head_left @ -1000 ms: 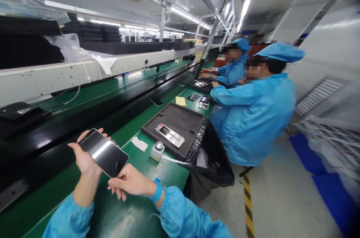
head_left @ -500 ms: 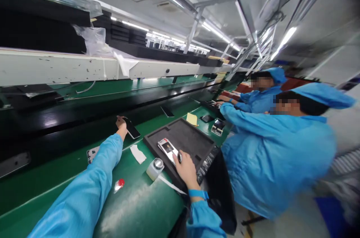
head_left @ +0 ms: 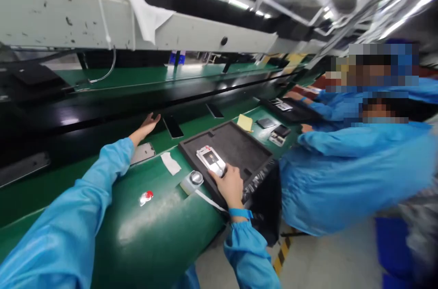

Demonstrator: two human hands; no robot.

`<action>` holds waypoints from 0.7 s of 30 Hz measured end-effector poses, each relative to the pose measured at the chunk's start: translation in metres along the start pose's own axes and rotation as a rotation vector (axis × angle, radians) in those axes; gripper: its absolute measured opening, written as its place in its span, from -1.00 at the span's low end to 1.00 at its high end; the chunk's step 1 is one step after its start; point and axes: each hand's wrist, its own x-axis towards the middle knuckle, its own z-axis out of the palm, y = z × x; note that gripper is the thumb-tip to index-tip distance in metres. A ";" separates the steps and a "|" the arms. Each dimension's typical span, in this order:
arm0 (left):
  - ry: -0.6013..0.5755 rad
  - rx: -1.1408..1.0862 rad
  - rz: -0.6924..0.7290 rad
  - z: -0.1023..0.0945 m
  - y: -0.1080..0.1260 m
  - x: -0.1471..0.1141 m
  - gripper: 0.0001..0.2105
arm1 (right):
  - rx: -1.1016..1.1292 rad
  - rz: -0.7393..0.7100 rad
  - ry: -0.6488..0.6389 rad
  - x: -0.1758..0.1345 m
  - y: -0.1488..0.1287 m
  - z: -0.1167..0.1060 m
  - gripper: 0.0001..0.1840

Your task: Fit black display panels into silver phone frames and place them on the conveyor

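Observation:
My left hand (head_left: pixel 148 126) is empty, its fingers spread just left of a dark phone screen (head_left: pixel 173 127) that lies on the green bench. Below that hand, partly behind my sleeve, is a pale phone frame (head_left: pixel 143 153). My right hand (head_left: pixel 231 185) grips the lower end of a white phone housing (head_left: pixel 208 156) with a dark rectangle and a red mark on it. This housing is over the left part of a black foam tray (head_left: pixel 243 145). Part of its lower end is hidden by my thumb and fingers.
Beside the tray stand a small metal-topped dispenser (head_left: pixel 192 182) and a white paper piece (head_left: pixel 170 163). A red-capped item (head_left: pixel 147 196) lies nearer. Another dark panel (head_left: pixel 214 110), a yellow pad (head_left: pixel 245 122) and phone parts (head_left: pixel 279 135) lie farther off. Co-workers in blue (head_left: pixel 356 166) sit right.
My left hand has let go of the dark phone screen, now lying on the bench, and has drawn away left. My right hand remains on the white housing. The view has tilted downward.

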 end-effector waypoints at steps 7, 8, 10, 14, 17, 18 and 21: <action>-0.159 0.379 0.025 -0.115 -0.086 -0.132 0.20 | 0.156 0.013 0.250 -0.006 0.009 0.013 -0.34; -0.172 0.413 0.032 -0.120 -0.095 -0.146 0.23 | 0.164 0.021 0.252 -0.006 0.009 0.014 -0.34; -0.187 0.465 0.058 -0.120 -0.110 -0.162 0.22 | 0.168 0.031 0.248 -0.007 0.007 0.013 -0.34; -0.204 0.516 0.138 -0.102 -0.118 -0.152 0.15 | 0.129 0.030 0.165 -0.011 -0.002 0.005 -0.31; -0.212 0.497 0.199 -0.088 -0.112 -0.132 0.03 | 0.109 0.026 0.119 -0.013 -0.009 -0.002 -0.31; -0.206 0.478 0.218 -0.083 -0.109 -0.126 -0.03 | 0.108 0.034 0.112 -0.014 -0.011 -0.004 -0.31; -0.153 0.388 0.258 -0.072 -0.102 -0.111 -0.21 | 0.119 0.093 0.081 -0.015 -0.015 -0.010 -0.33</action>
